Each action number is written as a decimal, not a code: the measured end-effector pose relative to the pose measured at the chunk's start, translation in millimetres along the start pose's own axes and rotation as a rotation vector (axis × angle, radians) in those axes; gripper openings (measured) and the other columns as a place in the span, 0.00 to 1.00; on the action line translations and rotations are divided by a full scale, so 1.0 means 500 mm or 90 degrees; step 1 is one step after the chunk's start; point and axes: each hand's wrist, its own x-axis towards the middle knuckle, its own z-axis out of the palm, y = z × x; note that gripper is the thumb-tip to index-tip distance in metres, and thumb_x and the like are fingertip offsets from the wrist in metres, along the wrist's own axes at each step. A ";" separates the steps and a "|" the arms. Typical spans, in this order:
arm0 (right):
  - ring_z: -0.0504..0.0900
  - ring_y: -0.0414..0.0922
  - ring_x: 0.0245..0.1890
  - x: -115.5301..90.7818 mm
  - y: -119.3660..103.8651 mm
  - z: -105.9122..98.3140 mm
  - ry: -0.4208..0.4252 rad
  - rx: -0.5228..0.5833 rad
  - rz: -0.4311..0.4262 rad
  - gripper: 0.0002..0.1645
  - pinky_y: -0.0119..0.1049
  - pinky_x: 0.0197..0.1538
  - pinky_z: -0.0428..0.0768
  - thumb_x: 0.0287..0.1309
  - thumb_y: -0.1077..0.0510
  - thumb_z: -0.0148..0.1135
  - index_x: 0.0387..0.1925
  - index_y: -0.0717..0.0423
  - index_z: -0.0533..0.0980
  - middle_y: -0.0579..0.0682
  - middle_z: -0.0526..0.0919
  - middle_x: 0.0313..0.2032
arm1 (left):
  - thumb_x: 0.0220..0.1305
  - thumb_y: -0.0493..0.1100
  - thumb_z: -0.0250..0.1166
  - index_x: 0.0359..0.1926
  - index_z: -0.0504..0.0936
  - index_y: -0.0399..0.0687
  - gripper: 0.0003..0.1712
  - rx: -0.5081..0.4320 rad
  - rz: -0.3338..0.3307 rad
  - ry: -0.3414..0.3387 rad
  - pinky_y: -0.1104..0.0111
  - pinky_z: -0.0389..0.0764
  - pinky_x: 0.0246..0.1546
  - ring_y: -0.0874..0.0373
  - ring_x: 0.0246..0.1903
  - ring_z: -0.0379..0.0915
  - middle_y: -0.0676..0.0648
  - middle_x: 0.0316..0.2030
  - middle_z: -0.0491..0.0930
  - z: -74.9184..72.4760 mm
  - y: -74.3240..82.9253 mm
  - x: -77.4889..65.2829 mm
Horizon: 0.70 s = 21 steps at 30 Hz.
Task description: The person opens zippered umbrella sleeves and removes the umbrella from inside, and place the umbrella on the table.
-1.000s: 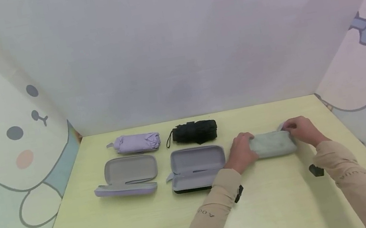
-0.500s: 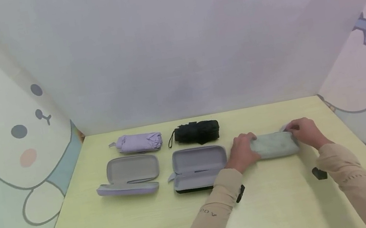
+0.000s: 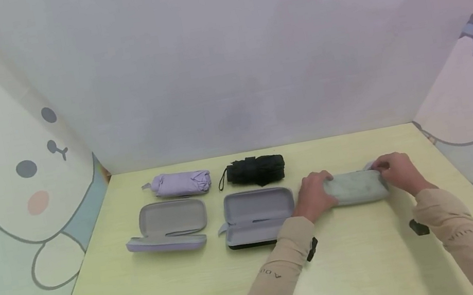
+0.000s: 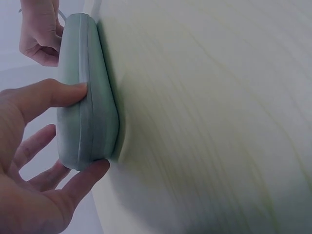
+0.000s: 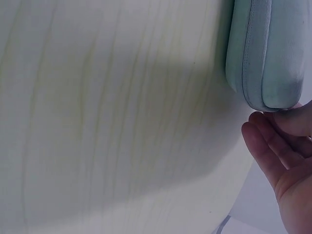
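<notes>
A pale green zippered case (image 3: pixel 358 187) lies on the right part of the table. My left hand (image 3: pixel 313 196) grips its left end, thumb and fingers spread around the end and the zipper seam, as the left wrist view shows on the case (image 4: pixel 70 126). At the opposite end, my right hand (image 3: pixel 397 173) pinches at the far corner, where a small greyish tab (image 3: pixel 368 165) sticks out. In the right wrist view, thumb and fingers meet at the rounded end of the case (image 5: pixel 285 53); what exactly they pinch is mostly hidden. Along the visible side the case looks closed.
Left of the hands, a black case with grey lining (image 3: pixel 259 205) lies unfolded, and a lilac one (image 3: pixel 173 218) lies unfolded farther left. Behind them rest a folded black umbrella (image 3: pixel 255 170) and a folded lilac umbrella (image 3: pixel 181 184). A pale wall (image 3: pixel 223 66) borders the table's back.
The view has shifted slightly. My right wrist has moved a little to the right and nearer, while both hands keep their places on the green case.
</notes>
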 end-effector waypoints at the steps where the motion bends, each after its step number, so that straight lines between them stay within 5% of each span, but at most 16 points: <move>1: 0.79 0.66 0.39 -0.001 0.000 0.000 0.001 -0.001 -0.001 0.10 0.59 0.41 0.75 0.46 0.76 0.54 0.30 0.72 0.80 0.66 0.83 0.33 | 0.41 0.39 0.76 0.48 0.81 0.53 0.28 0.000 -0.002 0.000 0.76 0.71 0.43 0.59 0.46 0.71 0.53 0.45 0.77 0.000 0.000 0.000; 11: 0.80 0.66 0.36 -0.010 0.017 0.003 0.044 -0.001 -0.012 0.10 0.58 0.40 0.75 0.42 0.76 0.57 0.29 0.71 0.81 0.66 0.83 0.32 | 0.37 0.38 0.77 0.47 0.82 0.57 0.30 -0.041 -0.034 0.004 0.76 0.69 0.45 0.57 0.49 0.69 0.55 0.46 0.77 0.006 -0.003 0.005; 18: 0.80 0.55 0.29 -0.019 0.020 0.000 0.055 0.012 0.004 0.09 0.34 0.26 0.75 0.41 0.75 0.58 0.29 0.70 0.81 0.65 0.83 0.31 | 0.38 0.38 0.78 0.47 0.82 0.58 0.30 -0.075 -0.053 0.007 0.75 0.70 0.45 0.56 0.51 0.67 0.55 0.48 0.75 0.008 -0.005 0.004; 21: 0.79 0.50 0.27 -0.020 0.020 0.000 0.058 0.014 0.004 0.09 0.31 0.23 0.73 0.41 0.75 0.58 0.28 0.69 0.81 0.65 0.83 0.30 | 0.38 0.38 0.78 0.47 0.82 0.58 0.30 -0.079 -0.057 0.004 0.75 0.70 0.46 0.56 0.51 0.67 0.55 0.48 0.75 0.009 -0.005 0.003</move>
